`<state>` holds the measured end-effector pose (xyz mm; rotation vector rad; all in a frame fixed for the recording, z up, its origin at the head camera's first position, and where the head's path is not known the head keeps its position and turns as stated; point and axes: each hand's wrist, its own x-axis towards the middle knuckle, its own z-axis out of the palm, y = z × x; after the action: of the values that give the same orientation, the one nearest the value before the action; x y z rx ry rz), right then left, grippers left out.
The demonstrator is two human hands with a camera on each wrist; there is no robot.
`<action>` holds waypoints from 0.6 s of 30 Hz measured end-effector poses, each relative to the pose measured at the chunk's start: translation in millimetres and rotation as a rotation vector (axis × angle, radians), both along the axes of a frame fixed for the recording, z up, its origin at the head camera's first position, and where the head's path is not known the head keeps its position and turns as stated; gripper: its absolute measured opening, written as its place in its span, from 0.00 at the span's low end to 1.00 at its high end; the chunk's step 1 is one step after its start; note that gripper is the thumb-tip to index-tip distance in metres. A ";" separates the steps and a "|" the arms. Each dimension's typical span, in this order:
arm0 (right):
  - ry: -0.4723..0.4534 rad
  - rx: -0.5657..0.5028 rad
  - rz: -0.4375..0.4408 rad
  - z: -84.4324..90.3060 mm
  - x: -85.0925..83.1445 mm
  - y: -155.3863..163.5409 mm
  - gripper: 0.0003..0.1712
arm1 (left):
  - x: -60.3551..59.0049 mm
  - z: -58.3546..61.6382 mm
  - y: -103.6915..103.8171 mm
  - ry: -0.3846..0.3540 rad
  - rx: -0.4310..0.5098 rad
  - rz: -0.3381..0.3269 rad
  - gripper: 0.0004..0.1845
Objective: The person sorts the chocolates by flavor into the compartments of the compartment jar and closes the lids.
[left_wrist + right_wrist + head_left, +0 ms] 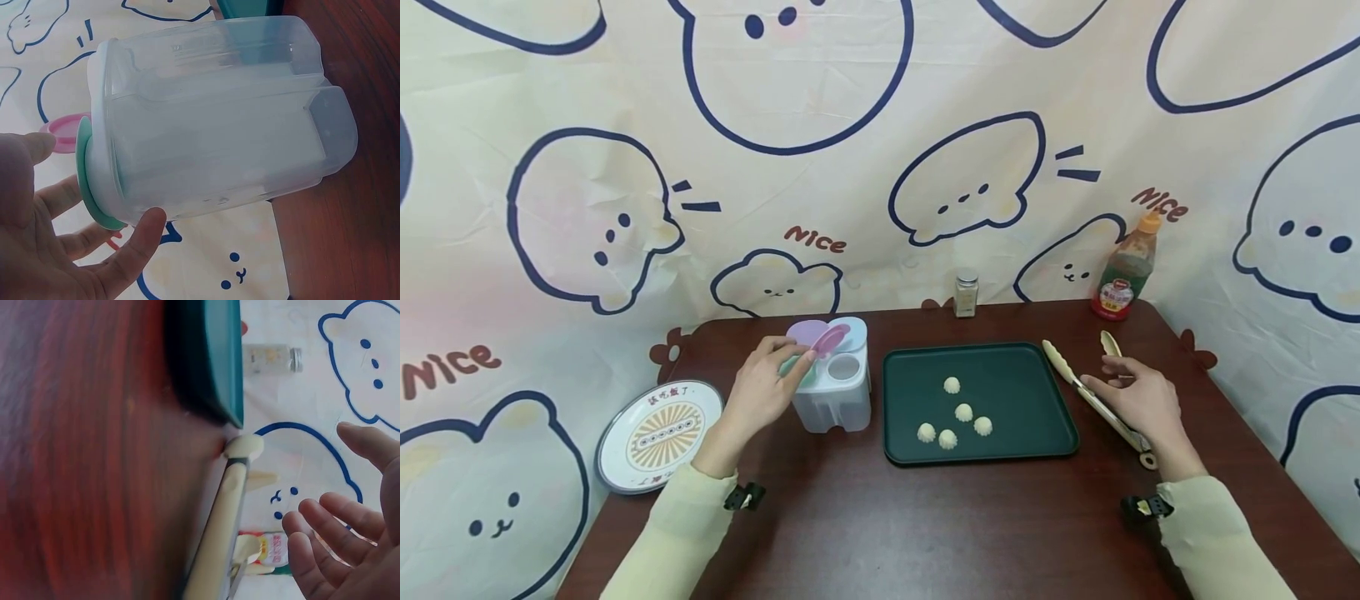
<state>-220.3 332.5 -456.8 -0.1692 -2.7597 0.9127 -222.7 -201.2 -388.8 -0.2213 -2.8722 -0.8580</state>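
In the head view my left hand (769, 379) pinches a small pink lid (831, 340) by its edge, tilted over a clear plastic storage container (231, 119) with a white top. A round opening (843, 367) shows in that top, beside a purple lid (807, 332) and a green lid (94, 178). The left fingers spread around the container's lid end in the left wrist view. My right hand (1138, 400) hovers over a pair of tongs (1108, 410), its fingers loosely bent and holding nothing. The tongs lie spread beside the dark green tray (1022, 400).
Several small cream-coloured ridged pieces (963, 412) lie on the tray. A printed white plate (700, 400) stands at the table's left edge. At the back are a small glass jar (966, 296) with a metal cap and a sauce bottle (1126, 271) with an orange cap.
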 end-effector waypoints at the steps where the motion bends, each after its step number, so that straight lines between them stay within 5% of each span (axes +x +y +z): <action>1: -0.007 0.003 -0.006 -1.4 0.2 1.7 0.40 | 0.0 0.1 0.2 -0.001 -0.001 0.000 0.33; 18: -0.105 0.039 -0.042 -17.4 1.0 25.7 0.46 | -0.5 1.0 -0.1 -0.003 -0.001 0.006 0.33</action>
<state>-219.3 358.1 -474.2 -0.2750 -2.8558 0.8627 -223.2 -201.3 -387.7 -0.2118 -2.8752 -0.8561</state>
